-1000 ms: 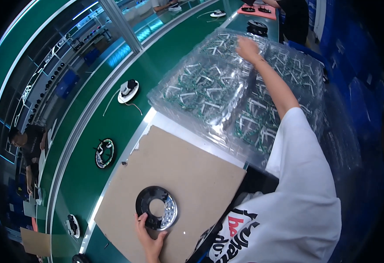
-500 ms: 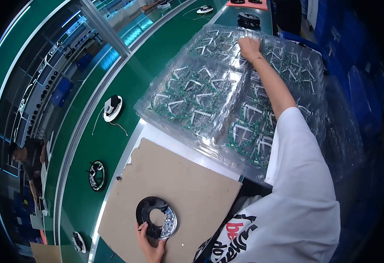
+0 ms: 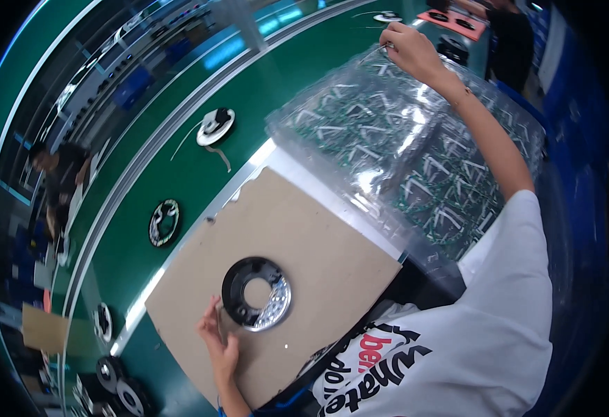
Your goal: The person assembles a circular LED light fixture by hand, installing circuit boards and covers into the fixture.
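Observation:
A round black ring-shaped housing [image 3: 235, 286] lies on a brown cardboard sheet [image 3: 325, 233]; a silvery section with small pale dots covers its lower right side. Just off its lower left edge is my left hand [image 3: 217, 340], open, fingers apart and holding nothing. My right arm stretches far forward. At the far corner of a clear plastic tray [image 3: 304, 142], my right hand [image 3: 416, 52] has its fingers closed on the rim. Green wired parts with white strips [image 3: 433, 167] fill the tray's compartments, somewhat blurred.
Left of the cardboard runs a green conveyor belt [image 3: 200, 184] carrying a white round unit with wires [image 3: 215, 128] and a black-rimmed ring [image 3: 164, 222]. Black round parts [image 3: 120, 389] sit at lower left. A person [image 3: 513, 42] stands beyond the tray, near a pink mat [image 3: 450, 24].
My left hand has let go of the ring-shaped housing and drawn slightly left. My right hand has moved from over the tray's far compartments to its far corner. The view has shifted.

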`<state>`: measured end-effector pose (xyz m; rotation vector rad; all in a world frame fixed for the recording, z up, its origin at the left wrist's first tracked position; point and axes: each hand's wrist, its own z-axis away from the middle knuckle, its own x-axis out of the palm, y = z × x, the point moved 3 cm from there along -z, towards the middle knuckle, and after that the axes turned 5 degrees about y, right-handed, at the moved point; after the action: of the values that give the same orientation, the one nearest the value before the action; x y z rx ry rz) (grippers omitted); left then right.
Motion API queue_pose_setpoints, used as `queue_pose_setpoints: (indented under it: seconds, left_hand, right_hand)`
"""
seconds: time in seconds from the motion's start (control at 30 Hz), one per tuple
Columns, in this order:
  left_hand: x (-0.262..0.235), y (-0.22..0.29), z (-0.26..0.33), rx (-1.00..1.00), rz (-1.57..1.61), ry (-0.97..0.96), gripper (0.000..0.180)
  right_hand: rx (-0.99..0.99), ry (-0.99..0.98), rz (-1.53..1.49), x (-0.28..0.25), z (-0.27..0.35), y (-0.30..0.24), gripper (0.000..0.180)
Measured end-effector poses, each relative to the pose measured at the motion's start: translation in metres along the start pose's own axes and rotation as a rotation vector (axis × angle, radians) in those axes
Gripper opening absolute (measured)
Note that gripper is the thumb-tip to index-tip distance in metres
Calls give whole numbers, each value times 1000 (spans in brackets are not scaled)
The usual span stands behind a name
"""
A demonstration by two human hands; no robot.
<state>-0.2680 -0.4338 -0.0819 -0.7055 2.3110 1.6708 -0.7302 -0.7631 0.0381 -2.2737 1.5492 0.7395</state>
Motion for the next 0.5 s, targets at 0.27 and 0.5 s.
queue_pose_setpoints:
  seconds: [0.27, 0.5]
  left_hand:
    - [8, 35, -34, -67, 260, 203, 38]
    - [27, 56, -22, -39, 412, -14, 49]
  right_hand:
    - [-502, -115, -1136, -50, -8, -214, 16]
    - [-629, -276, -1443, -71, 25, -301, 24]
